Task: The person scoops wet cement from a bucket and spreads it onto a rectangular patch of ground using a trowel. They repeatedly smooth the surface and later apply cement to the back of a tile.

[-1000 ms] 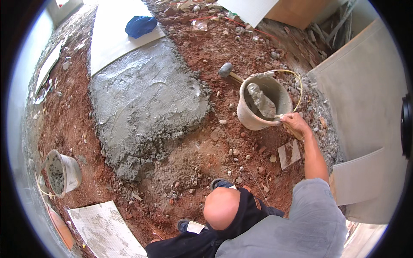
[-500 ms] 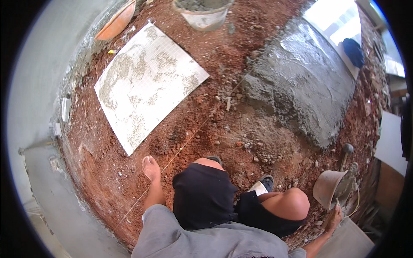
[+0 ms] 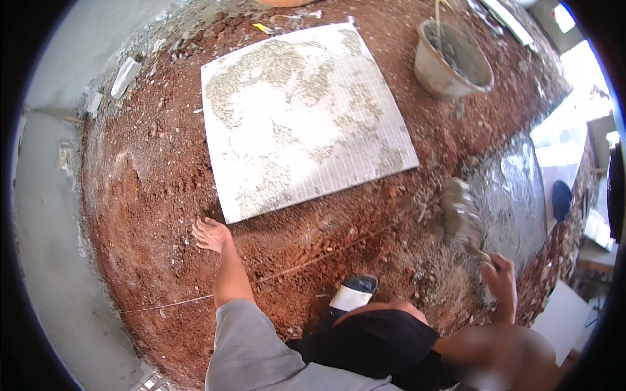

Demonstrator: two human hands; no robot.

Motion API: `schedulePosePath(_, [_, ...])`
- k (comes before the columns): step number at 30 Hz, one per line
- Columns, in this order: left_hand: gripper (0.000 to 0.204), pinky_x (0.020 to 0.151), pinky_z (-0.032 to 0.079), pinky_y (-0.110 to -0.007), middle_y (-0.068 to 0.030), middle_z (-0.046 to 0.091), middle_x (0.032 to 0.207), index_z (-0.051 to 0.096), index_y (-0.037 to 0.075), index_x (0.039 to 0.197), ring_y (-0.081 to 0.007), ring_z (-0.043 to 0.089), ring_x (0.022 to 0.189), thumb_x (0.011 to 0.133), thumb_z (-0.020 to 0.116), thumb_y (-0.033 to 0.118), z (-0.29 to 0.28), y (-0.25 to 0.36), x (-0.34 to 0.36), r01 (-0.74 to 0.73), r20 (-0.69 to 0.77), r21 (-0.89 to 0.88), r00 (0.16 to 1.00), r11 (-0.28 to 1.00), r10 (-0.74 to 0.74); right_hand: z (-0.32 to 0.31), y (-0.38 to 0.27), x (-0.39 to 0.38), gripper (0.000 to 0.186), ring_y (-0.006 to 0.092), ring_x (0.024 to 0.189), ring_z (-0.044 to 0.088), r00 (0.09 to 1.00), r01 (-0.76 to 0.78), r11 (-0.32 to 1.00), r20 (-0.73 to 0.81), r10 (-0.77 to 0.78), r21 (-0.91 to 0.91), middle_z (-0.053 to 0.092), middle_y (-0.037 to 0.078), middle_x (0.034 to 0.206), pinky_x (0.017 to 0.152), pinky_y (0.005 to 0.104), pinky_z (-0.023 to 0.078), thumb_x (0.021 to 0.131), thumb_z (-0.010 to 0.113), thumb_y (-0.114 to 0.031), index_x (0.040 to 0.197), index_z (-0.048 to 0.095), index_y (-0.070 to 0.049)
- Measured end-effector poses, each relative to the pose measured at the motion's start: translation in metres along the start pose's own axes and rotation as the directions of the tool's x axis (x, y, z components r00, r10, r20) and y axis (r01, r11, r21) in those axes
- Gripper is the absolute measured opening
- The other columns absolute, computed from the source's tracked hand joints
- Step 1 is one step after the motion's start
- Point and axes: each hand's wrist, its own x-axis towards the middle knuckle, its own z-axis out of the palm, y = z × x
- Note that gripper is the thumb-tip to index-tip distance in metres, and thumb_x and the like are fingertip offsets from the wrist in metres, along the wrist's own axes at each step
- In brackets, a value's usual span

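My right hand grips the handle of a trowel. Its blade carries grey wet mortar, slightly blurred, above the ground at the near-left edge of a smoothed mortar bed. A large pale square tile, patchy with grey mortar residue, lies on the red soil ahead of me. Just left of its near-left corner is my left hand, fingers spread and nothing in them. Whether that hand touches the soil or the tile's edge, I cannot tell.
A bucket with grey mix stands beyond the tile to the right. A string runs low across the red soil. Grey walls border the left. A glossy pale slab with a dark blue object lies far right.
My right hand has swung from the right-hand bucket forward and left, now with a mortar-loaded trowel. My left hand has moved to the tile's corner. The view has turned left.
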Motion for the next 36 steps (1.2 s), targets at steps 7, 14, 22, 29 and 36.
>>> schedulePosePath(7, [0.082,0.116,0.008,-0.057,-0.0098,0.018,0.158,0.024,0.014,0.151,-0.0286,0.013,0.147,0.093,0.018,0.071,0.029,0.004,0.047,0.106,-0.01,-0.069,0.994,0.992,-0.107,0.137,-0.177,0.139,0.044,0.024,0.08,0.069,0.899,0.35,0.93,0.321,-0.299,-0.112,0.072,0.014,0.096,0.076,0.0362,0.054,0.078,0.072,-0.035,0.112,0.069,-0.007])
schedulePosePath(14, [0.075,0.116,0.011,-0.056,-0.0094,0.018,0.158,0.028,0.015,0.15,-0.0271,0.013,0.147,0.095,0.022,0.065,0.029,0.015,0.046,0.171,0.05,0.052,0.984,0.984,-0.173,0.258,-0.26,0.176,0.032,0.0339,0.077,0.066,0.75,0.655,0.699,0.361,-0.554,-0.287,0.067,0.01,0.085,0.071,0.0427,0.055,0.079,0.068,-0.034,0.105,0.068,-0.014])
schedulePosePath(22, [0.073,0.117,0.01,-0.053,-0.0093,0.016,0.159,0.027,0.015,0.15,-0.0266,0.01,0.147,0.096,0.02,0.064,0.029,0.016,0.047,0.184,0.083,0.098,0.978,0.978,-0.193,0.303,-0.284,0.187,0.033,0.0234,0.079,0.062,0.561,0.821,0.474,0.3,-0.772,-0.317,0.059,0.004,0.085,0.07,0.0376,0.053,0.075,0.074,-0.027,0.106,0.067,-0.016])
schedulePosePath(29, [0.071,0.116,0.012,-0.054,-0.012,0.017,0.158,0.028,0.013,0.149,-0.027,0.013,0.147,0.097,0.02,0.061,0.033,0.012,0.045,0.133,0.027,0.137,0.99,0.982,-0.138,0.3,-0.297,0.186,0.036,0.0219,0.08,0.06,0.539,0.835,0.437,0.334,-0.774,-0.334,0.057,0.003,0.087,0.073,0.0364,0.051,0.075,0.076,-0.025,0.108,0.066,-0.016])
schedulePosePath(36, [0.073,0.116,0.012,-0.053,-0.0118,0.016,0.158,0.027,0.013,0.149,-0.0274,0.013,0.147,0.097,0.02,0.062,0.029,0.013,0.046,0.129,0.069,0.147,0.988,0.981,-0.14,0.295,-0.309,0.187,0.036,0.021,0.078,0.059,0.499,0.855,0.373,0.371,-0.784,-0.361,0.056,0.003,0.087,0.07,0.0358,0.049,0.074,0.074,-0.023,0.109,0.067,-0.017])
